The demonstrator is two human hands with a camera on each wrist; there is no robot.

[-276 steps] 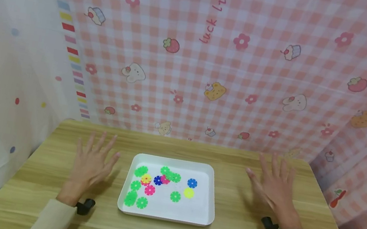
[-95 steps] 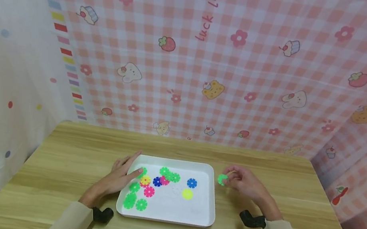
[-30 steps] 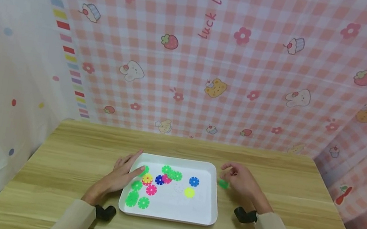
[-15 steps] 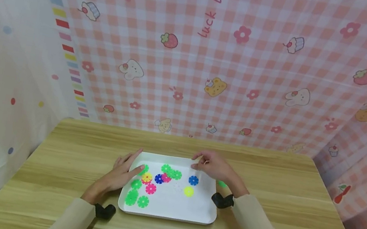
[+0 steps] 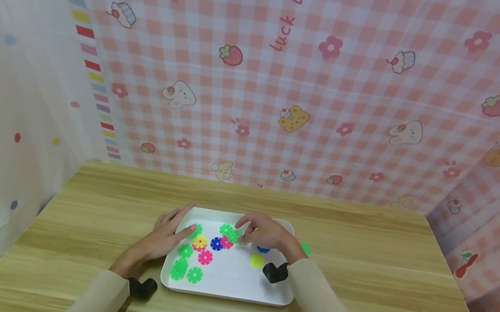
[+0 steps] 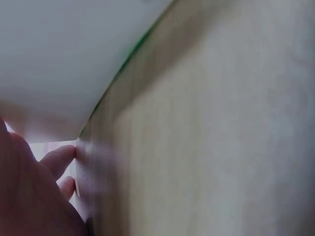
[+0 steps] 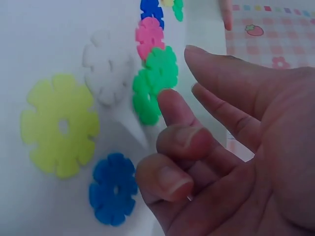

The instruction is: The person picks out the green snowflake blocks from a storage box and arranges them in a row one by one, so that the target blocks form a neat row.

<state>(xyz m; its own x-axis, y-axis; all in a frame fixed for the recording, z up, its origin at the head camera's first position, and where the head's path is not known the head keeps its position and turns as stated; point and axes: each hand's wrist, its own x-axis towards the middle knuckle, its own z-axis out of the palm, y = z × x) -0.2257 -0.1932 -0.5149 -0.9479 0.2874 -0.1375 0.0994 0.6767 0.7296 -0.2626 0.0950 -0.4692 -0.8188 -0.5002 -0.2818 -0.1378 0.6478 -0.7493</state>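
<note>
Leftward over the tray (image 5: 233,286): right grip (image 5: 267,232) now at the green discs (image 5: 233,235)

Half a second ago it hung above the tray's far right corner. Now the discs, overlapping and flat in the tray's far half, lie just left of its fingertips; it is nearer to them than the left grip (image 5: 160,240). Being round, they have no long axis. Its fingers are bent yet hold nothing; whether one touches green cannot be told. The left grip rests unclenched on the left rim, thumb over the wall.

All the pieces look like thin, smooth plastic with notched edges; a pale disc (image 7: 108,69) almost melts into the white floor. Shallow and round-cornered, the tray sits on the wood-grained counter (image 5: 365,241), with a lone green disc (image 5: 305,249) just right of it.
</note>
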